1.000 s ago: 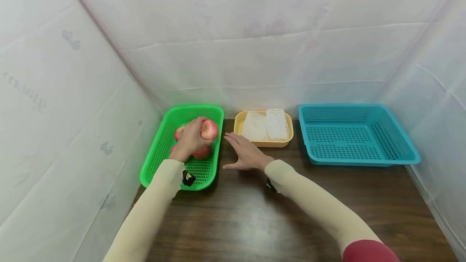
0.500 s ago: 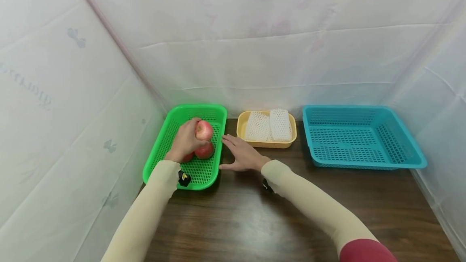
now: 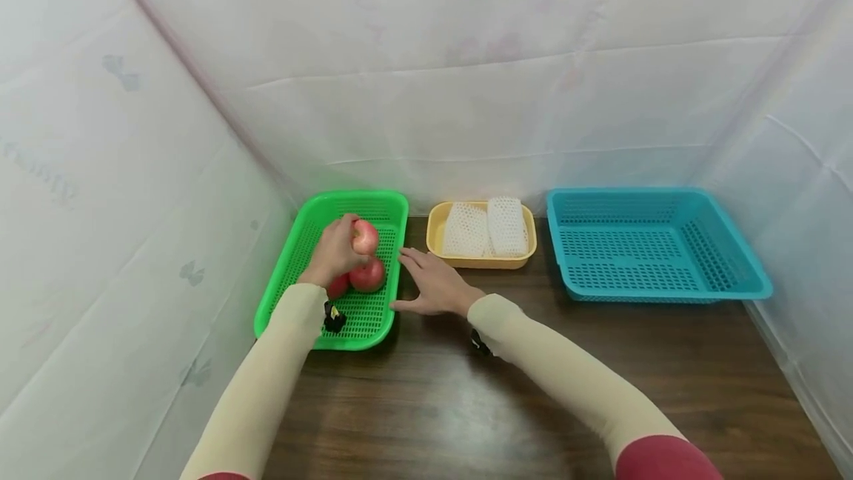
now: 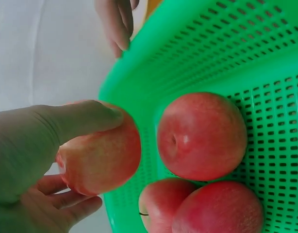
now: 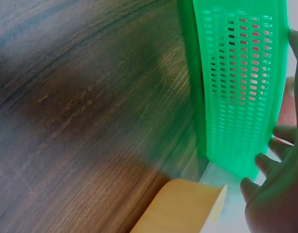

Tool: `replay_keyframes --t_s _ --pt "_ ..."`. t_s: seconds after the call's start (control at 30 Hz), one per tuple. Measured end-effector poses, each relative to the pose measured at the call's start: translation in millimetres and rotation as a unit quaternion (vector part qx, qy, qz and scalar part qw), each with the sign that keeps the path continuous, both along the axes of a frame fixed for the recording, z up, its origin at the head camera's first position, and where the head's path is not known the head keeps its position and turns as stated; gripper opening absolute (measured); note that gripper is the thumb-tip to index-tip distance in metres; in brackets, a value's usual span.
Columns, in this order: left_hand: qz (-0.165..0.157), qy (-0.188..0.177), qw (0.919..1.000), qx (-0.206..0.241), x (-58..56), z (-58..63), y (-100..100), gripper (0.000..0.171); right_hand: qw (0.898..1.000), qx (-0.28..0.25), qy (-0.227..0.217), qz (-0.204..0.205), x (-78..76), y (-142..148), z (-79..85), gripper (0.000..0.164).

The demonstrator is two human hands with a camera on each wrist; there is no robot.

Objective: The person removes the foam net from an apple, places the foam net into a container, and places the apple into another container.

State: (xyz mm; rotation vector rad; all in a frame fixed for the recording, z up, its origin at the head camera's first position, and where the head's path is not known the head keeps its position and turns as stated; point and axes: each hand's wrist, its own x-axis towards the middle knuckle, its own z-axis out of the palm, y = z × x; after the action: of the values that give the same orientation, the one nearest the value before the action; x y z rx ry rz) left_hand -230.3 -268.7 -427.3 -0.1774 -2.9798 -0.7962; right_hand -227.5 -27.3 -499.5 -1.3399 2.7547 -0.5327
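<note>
My left hand (image 3: pixel 332 252) grips an apple (image 3: pixel 366 237) over the green basket (image 3: pixel 366 323). In the left wrist view the thumb lies across this apple (image 4: pixel 107 162) and the fingers come from below, partly hidden. Two other apples show in the head view, a red one (image 3: pixel 368 276) just below the held one and another (image 3: pixel 338 286) partly behind the wrist. The left wrist view shows three resting in the basket, one of them set apart (image 4: pixel 202 136). My right hand (image 3: pixel 436 284), fingers spread, is at the basket's right rim; its fingertips reach the rim (image 5: pixel 280 92).
A yellow tray (image 3: pixel 489 263) holding white foam net sleeves (image 3: pixel 506 227) stands to the right of the green basket. Farther right is a blue basket (image 3: pixel 626 239). White sheeting (image 3: pixel 426 110) closes off the back and sides of the dark wooden table (image 3: pixel 426 406).
The left hand has shifted a little left with the apple, which has turned in its grip. My right hand has moved left, up to the green basket's rim.
</note>
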Motion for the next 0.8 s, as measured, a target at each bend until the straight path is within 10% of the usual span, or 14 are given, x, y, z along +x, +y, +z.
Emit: replay_keyframes --t_s 0.8 --pt "-0.045 -0.064 0.9929 -0.090 -49.0 -25.7 -7.6 0.077 0.998 -0.035 -0.039 -0.019 7.8 -4.5 -6.2 0.104"
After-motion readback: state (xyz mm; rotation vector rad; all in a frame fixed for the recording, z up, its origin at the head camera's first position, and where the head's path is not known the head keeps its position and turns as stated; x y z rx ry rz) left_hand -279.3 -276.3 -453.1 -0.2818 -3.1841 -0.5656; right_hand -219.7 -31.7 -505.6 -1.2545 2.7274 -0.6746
